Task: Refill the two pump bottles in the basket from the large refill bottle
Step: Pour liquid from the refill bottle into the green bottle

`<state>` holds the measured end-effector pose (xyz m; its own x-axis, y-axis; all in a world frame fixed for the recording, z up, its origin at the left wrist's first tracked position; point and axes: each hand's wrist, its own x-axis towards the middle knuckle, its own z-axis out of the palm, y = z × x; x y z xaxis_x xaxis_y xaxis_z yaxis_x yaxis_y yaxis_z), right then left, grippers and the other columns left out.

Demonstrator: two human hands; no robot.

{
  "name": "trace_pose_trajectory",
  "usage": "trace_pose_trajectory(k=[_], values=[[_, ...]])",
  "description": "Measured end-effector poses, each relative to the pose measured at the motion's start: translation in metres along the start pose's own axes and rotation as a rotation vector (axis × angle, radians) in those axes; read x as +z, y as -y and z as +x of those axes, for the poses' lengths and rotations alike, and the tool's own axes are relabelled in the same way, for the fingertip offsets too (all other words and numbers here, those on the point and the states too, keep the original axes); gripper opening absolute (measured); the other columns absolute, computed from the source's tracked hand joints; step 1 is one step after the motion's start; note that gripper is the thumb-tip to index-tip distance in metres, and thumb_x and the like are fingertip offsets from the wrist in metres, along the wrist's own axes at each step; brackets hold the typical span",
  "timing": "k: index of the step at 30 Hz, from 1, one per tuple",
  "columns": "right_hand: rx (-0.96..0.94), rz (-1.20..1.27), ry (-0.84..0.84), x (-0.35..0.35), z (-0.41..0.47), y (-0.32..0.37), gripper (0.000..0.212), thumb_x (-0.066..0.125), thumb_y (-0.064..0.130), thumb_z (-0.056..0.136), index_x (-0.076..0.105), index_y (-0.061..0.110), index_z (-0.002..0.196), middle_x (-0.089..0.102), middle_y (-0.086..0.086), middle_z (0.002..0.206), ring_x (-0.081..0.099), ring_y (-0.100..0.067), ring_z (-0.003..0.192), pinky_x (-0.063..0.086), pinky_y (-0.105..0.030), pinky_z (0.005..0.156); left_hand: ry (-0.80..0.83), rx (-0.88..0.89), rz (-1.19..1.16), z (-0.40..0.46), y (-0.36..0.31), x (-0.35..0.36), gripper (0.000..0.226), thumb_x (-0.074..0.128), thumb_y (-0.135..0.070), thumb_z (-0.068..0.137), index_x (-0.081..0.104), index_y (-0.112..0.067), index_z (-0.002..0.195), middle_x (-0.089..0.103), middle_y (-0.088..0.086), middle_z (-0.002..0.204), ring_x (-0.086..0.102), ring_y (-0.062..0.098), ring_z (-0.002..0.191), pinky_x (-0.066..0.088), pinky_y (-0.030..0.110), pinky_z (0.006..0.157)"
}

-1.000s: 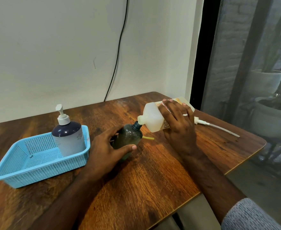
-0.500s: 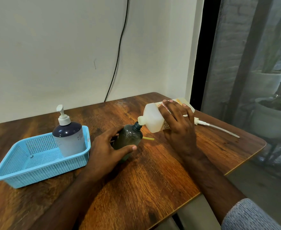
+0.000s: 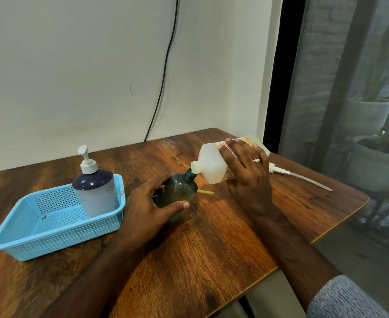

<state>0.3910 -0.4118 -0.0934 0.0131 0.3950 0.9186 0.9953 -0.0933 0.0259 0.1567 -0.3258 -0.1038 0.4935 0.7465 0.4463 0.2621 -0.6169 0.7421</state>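
Note:
My left hand [image 3: 148, 208] grips a dark green bottle [image 3: 177, 191] with no pump, tilted on the wooden table [image 3: 200, 249]. My right hand [image 3: 246, 173] holds the white refill bottle [image 3: 212, 166] almost level, its open mouth against the green bottle's neck. A white bottle with a dark blue shoulder and a white pump [image 3: 95, 189] stands upright in the right end of the light blue basket [image 3: 51, 235]. Behind my right hand a loose white pump with a long tube [image 3: 301, 176] lies on the table.
A small yellow piece [image 3: 205, 192] lies on the table just right of the green bottle. A black cable [image 3: 163, 72] hangs down the wall behind. The table's right edge meets a glass pane with plant pots [image 3: 372, 166] outside.

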Motion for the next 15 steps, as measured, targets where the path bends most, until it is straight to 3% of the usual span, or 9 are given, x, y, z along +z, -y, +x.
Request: trace_pose_trajectory(k=[6, 15], values=[[0.012, 0.021, -0.008, -0.0005, 0.0006, 0.0004, 0.070, 0.071, 0.023, 0.074, 0.046, 0.015, 0.139, 0.056, -0.018, 0.141, 0.039, -0.031, 0.133, 0.014, -0.042, 0.116, 0.012, -0.006, -0.009, -0.0003, -0.0032, -0.0002, 0.088, 0.075, -0.062, 0.057, 0.053, -0.032, 0.138, 0.058, -0.013, 0.130, 0.056, 0.008, 0.112, 0.052, 0.026, 0.086], [0.041, 0.049, 0.075, -0.0019, 0.0005, 0.0004, 0.070, 0.072, 0.033, 0.076, 0.049, 0.013, 0.139, 0.054, -0.015, 0.143, 0.043, -0.033, 0.134, 0.014, -0.041, 0.117, 0.021, -0.011, -0.001, -0.0002, -0.0045, -0.0027, 0.092, 0.073, -0.068, 0.056, 0.053, -0.033, 0.138, 0.058, -0.016, 0.129, 0.056, 0.003, 0.110, 0.054, 0.029, 0.088]])
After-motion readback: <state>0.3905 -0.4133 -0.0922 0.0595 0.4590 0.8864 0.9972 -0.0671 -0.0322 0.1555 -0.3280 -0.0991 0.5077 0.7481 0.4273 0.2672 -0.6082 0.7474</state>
